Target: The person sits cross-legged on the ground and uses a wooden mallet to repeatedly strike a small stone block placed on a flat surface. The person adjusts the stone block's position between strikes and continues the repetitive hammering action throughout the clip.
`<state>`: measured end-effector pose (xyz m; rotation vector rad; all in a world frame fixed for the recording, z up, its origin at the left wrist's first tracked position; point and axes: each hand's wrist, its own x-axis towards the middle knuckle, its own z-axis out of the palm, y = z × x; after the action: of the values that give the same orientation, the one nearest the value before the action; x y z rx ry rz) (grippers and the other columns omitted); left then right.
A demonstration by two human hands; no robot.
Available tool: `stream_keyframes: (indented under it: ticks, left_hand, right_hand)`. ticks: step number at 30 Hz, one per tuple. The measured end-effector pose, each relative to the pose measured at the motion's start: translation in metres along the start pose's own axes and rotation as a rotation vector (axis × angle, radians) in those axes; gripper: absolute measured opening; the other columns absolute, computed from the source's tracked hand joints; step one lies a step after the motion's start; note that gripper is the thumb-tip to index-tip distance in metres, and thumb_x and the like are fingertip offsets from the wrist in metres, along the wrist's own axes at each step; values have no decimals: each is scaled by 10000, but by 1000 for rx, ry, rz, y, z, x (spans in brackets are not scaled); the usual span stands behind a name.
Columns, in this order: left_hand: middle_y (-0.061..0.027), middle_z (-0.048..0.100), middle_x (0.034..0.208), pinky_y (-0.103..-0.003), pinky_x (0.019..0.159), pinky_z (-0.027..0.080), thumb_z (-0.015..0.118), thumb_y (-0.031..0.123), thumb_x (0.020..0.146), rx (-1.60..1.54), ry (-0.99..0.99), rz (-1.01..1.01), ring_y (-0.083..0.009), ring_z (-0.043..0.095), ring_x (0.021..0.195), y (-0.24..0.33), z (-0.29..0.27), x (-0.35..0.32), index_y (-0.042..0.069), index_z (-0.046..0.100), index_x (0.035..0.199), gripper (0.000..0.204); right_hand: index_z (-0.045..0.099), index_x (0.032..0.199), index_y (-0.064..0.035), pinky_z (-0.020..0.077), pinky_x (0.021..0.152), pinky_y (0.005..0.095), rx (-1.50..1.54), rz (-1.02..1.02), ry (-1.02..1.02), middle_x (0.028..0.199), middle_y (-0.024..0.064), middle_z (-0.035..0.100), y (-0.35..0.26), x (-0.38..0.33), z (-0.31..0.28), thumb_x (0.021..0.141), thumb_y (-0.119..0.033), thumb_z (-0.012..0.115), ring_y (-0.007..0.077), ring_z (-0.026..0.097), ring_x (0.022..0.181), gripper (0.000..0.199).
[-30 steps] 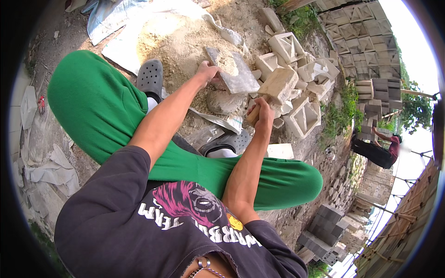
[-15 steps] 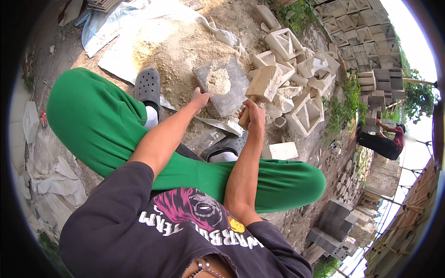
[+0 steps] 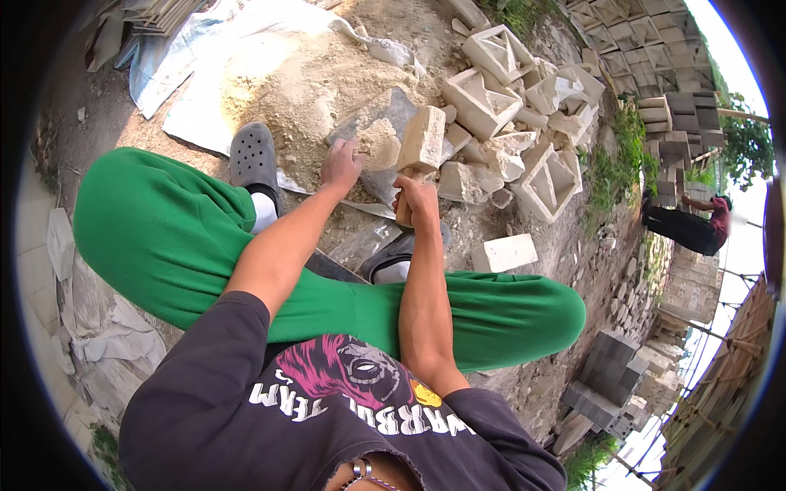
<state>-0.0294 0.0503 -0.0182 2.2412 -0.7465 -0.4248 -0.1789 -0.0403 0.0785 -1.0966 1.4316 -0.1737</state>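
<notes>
A square-headed wooden mallet [image 3: 423,139] is in my right hand [image 3: 420,201], with the fingers wrapped around its handle. Its head is raised just to the right of a pale, rough-edged lump [image 3: 379,145] that rests on a flat grey slab [image 3: 391,105]. My left hand [image 3: 341,168] grips the left side of this lump, fingers curled; part of the grip is hidden. The slab lies on the ground between my feet, partly behind the mallet.
Hollow cast blocks and broken pieces [image 3: 483,102] lie heaped to the right. A pale rectangular block [image 3: 504,253] is beside my right knee. Sandy powder [image 3: 282,90] covers a sheet ahead. Farther right, a person [image 3: 692,225] bends by stacked blocks [image 3: 675,151].
The mallet has swung left and become more upright, closer to the lump. My left hand has shifted slightly left and up. The whole view has also moved a little.
</notes>
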Motion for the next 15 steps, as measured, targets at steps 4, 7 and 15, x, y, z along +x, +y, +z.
stream_keyframes:
  ticks: [4, 7, 15]
  left_hand:
    - [-90, 650, 1097, -423, 908, 512, 680, 248, 904, 75, -143, 63, -289, 618, 1084, 6, 3, 15, 150, 727, 1152, 271]
    - [-90, 669, 1055, -426, 886, 515, 672, 250, 905, 105, -191, 59, -297, 633, 1036, 15, -3, 19, 145, 733, 1117, 244]
    - [-133, 692, 1000, -415, 832, 522, 669, 200, 893, -134, 147, 54, -302, 659, 934, -11, 3, 13, 73, 729, 1031, 197]
  right_hand:
    - [613, 750, 53, 504, 450, 354, -63, -15, -17, 639, 109, 607, 1, 2, 2, 740, -127, 742, 228, 623, 492, 221]
    - [637, 783, 48, 498, 456, 349, -136, -36, 2, 619, 97, 613, 0, -3, 7, 736, -143, 721, 209, 623, 485, 214]
    - [644, 781, 37, 508, 472, 328, -208, -313, -41, 622, 78, 636, -30, -29, 40, 754, -154, 710, 169, 631, 507, 204]
